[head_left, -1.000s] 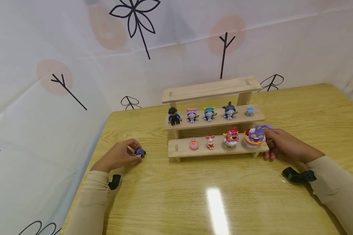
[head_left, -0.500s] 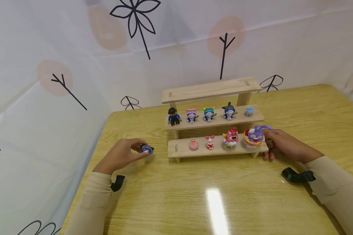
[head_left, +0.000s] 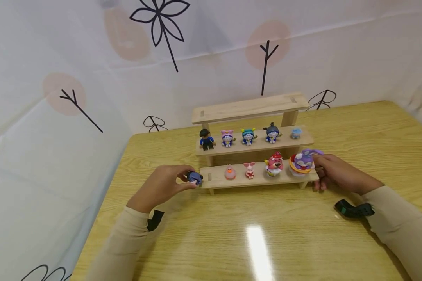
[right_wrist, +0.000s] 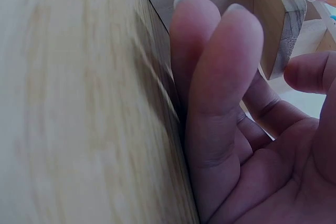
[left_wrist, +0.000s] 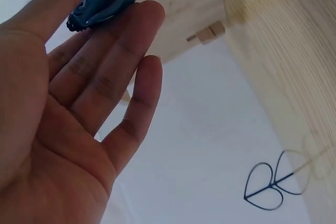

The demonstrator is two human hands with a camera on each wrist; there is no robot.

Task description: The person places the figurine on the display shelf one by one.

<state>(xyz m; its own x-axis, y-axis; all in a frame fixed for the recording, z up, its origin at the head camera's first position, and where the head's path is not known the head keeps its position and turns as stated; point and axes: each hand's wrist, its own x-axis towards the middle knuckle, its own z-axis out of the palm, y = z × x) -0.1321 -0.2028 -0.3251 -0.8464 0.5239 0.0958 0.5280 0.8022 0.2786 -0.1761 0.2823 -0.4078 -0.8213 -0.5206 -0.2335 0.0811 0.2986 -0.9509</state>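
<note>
My left hand pinches a small dark-blue toy figurine between thumb and fingers, at the left end of the lowest step of a three-tier wooden display stand. In the left wrist view the figurine sits at the fingertips, partly cut off by the frame's top. My right hand holds the right end of the lowest step, fingers curled low by the table, beside a purple rabbit-eared figurine in a cup. That step also bears a pink duck, a piglet figurine and a red-pink bear figurine.
On the middle step stand a black-haired toy figure, several blue-and-white figurines and a small light-blue one. The wood-grain table meets a patterned white cloth behind and at left.
My left hand has carried the dark-blue figurine rightward across the table to the stand's left end. The right hand stays at the stand's right end.
</note>
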